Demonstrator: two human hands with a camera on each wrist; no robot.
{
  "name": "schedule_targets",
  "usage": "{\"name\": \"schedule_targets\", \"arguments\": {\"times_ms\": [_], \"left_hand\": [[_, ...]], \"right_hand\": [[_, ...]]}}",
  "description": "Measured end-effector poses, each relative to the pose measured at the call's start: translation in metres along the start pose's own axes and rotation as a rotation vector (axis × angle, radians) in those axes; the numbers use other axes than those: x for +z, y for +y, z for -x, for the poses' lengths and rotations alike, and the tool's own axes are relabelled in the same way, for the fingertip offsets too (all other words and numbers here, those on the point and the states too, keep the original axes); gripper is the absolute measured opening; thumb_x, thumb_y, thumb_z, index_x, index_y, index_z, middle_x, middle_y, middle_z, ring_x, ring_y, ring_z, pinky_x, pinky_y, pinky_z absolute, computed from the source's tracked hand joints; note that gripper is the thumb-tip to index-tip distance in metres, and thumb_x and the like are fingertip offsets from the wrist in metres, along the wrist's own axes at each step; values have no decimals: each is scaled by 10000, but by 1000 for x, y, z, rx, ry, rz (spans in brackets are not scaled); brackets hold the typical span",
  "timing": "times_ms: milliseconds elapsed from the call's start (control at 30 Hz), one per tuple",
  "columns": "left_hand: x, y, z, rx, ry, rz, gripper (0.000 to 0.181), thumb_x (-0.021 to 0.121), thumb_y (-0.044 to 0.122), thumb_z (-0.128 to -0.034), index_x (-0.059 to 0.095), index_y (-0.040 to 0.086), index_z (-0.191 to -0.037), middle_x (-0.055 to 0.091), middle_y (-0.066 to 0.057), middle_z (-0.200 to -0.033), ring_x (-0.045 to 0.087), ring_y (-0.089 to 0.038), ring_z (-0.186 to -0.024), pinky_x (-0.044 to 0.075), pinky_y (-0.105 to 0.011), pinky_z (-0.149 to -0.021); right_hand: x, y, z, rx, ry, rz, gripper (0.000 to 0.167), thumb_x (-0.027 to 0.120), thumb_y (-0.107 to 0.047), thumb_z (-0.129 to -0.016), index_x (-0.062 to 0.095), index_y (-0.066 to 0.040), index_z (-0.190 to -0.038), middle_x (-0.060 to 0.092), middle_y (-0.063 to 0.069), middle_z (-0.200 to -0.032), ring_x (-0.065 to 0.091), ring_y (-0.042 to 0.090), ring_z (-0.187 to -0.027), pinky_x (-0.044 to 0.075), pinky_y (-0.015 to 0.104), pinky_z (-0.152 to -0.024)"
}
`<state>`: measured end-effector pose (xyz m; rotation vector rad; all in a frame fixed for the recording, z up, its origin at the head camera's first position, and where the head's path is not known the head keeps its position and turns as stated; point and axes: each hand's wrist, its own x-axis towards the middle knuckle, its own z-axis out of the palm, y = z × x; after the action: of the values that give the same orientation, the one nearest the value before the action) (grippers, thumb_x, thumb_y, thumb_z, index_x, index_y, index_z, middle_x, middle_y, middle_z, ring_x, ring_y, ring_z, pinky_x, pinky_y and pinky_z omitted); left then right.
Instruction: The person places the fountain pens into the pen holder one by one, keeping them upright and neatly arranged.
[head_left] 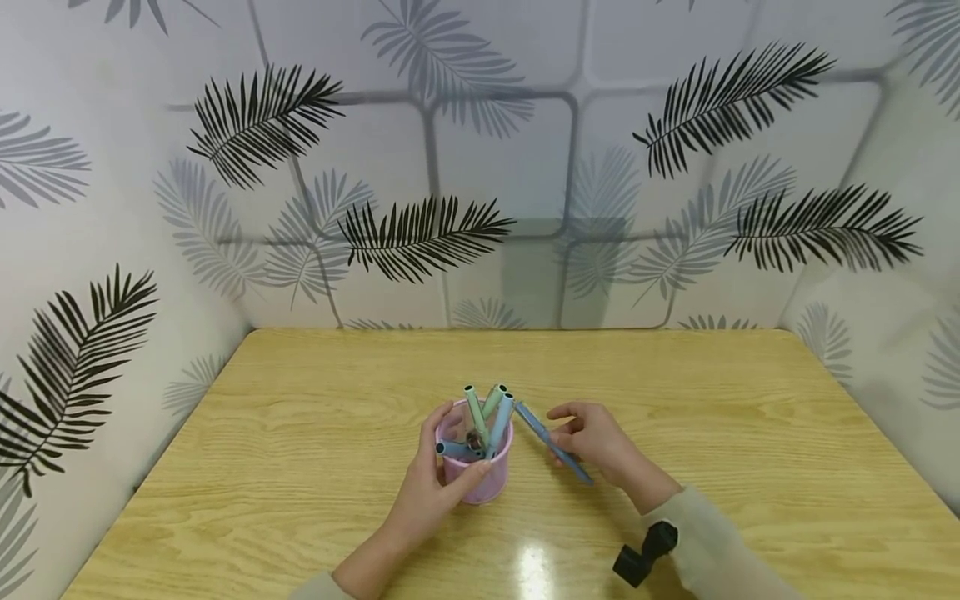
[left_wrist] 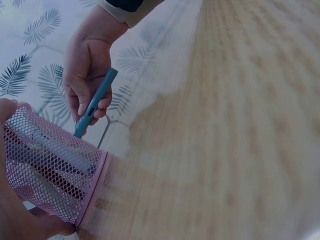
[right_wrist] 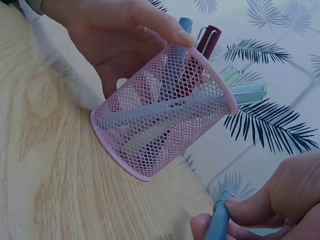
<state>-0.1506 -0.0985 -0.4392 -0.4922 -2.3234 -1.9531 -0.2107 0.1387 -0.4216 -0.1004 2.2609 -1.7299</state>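
My left hand grips a pink mesh pen holder around its side, the thumb at the near rim. Pens lean in it: two pale green pens, a light blue pen and a darker blue pen. A dark red pen shows among them in the right wrist view. To the right of the holder, my right hand pinches a blue pen between thumb and fingers. That pen slants, its upper end close to the holder's right rim.
The holder is over a wood-grain table. Behind the table stands a wall with a leaf pattern, and similar walls flank both sides. A black device is strapped at the right sleeve.
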Motion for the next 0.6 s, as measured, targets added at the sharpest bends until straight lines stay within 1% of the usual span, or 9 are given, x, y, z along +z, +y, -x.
{"name": "schedule_targets", "arguments": {"times_ms": [133, 233, 433, 600], "left_hand": [[0, 16, 3, 12, -12, 4, 751, 665, 134, -869, 181, 167, -1442, 307, -135, -1452, 352, -349, -1277, 388, -530, -946], [-1, 23, 3, 5, -19, 1, 752, 660, 133, -872, 172, 153, -1444, 299, -145, -1455, 349, -350, -1279, 386, -526, -952], [-1, 24, 4, 4, -16, -2, 746, 664, 142, -870, 184, 161, -1441, 305, -141, -1454, 369, -343, -1267, 397, -515, -943], [0, 22, 3, 29, -2, -22, 739, 673, 142, -862, 204, 154, -1433, 328, -146, -1444, 372, -369, -1263, 399, -506, -937]], "right_hand": [[-1, -2, 4, -26, -21, 4, 321, 487, 105, -904, 478, 139, -1224, 555, 201, -881, 604, 243, -630, 541, 379, -627], [-1, -4, 6, -47, -17, 18, 303, 468, 105, -912, 486, 138, -1213, 537, 200, -904, 604, 256, -638, 540, 390, -629], [1, -7, 8, -65, 28, 21, 271, 484, 93, -914, 514, 96, -1184, 510, 172, -921, 605, 295, -691, 540, 403, -645], [2, -12, 14, -95, 72, -9, 250, 488, 98, -911, 508, 83, -1160, 487, 176, -957, 600, 329, -781, 544, 398, -677]]}}
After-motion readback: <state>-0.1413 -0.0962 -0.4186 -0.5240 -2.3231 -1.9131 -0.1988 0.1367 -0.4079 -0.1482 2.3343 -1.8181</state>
